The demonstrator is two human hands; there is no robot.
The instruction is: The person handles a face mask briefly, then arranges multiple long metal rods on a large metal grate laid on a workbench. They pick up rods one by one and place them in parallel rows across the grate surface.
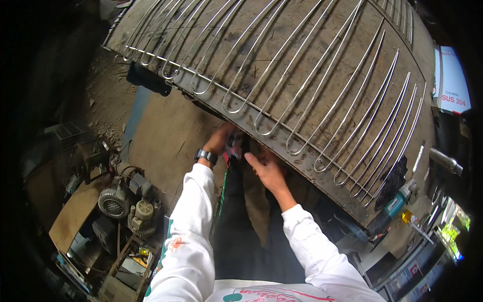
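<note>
Just below the near edge of the worktable [297, 167], my left hand [220, 138] is closed against a small red-and-dark object [233, 147]. Shadow blurs this object, so its kind is unclear. A black watch [206, 157] sits on my left wrist. To the right, my right hand [270, 173] is open, its thumb apart from the fingers and pointing toward the red-and-dark object. Its fingertips reach into shadow under the table edge, and I see nothing in it. Above both hands, a row of bent metal rods [274, 95] with looped ends lies across the tabletop.
A teal angle grinder [397, 201] lies by the table's right corner, near a black cloth [392, 181]. Old motors [114, 202] and a wooden board [75, 216] crowd the lower left. Dark cloth [148, 79] hangs at the table's left edge.
</note>
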